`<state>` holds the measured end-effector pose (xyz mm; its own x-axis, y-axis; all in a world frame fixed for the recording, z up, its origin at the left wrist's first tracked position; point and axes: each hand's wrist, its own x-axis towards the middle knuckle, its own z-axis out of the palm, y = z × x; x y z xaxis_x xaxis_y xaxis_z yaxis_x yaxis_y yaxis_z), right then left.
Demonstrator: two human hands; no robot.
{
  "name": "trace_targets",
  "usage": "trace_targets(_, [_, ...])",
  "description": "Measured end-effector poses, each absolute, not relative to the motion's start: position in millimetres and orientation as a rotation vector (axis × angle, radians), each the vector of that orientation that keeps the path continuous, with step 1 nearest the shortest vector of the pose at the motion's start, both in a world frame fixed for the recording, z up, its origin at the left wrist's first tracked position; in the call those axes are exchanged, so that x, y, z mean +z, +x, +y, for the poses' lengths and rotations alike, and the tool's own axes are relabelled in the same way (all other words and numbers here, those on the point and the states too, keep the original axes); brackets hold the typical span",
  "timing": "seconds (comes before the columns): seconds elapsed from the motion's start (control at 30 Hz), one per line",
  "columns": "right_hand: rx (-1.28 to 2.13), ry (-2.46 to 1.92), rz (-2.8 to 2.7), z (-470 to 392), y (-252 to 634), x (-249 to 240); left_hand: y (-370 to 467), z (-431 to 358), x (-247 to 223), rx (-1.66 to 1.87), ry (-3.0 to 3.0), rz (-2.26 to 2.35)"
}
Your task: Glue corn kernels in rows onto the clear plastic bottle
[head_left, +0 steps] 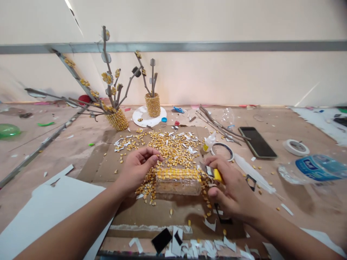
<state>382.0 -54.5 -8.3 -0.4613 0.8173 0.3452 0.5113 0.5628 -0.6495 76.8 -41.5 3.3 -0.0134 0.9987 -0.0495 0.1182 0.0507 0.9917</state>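
Observation:
A clear plastic cylinder [179, 186] lies on its side on the cardboard, its upper part covered with rows of yellow corn kernels [179, 174]. Above its left end, my left hand [138, 166] is closed in a pinch, with a small yellow corn kernel showing at the fingertips. By the right end, my right hand [230, 184] grips a yellow box cutter [217, 176] with its metal blade pointing left. Loose corn kernels [173, 148] are heaped behind the cylinder and spread around it. A small glue bottle [209, 143] stands behind my right hand.
Two kernel-covered pots, one at left [118, 120] and one on a white disc [152, 105], hold branches. Rightward lie a tape roll [223, 151], twigs [217, 124], a phone [257, 142] and a plastic bottle [317, 169]. Paper scraps [200, 248] litter the front edge; white sheets [62, 206] lie left.

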Motion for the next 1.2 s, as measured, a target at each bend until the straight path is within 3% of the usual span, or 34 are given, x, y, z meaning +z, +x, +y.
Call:
trace_targets(0.37, [0.087, -0.691, -2.250, -80, 361, 6, 106, -93, 23, 1.049, 1.155, 0.810])
trace_targets(1.2, [0.134, -0.680, -2.329, -88, 355, 7, 115, -112, 12, 0.802, 0.981, 0.819])
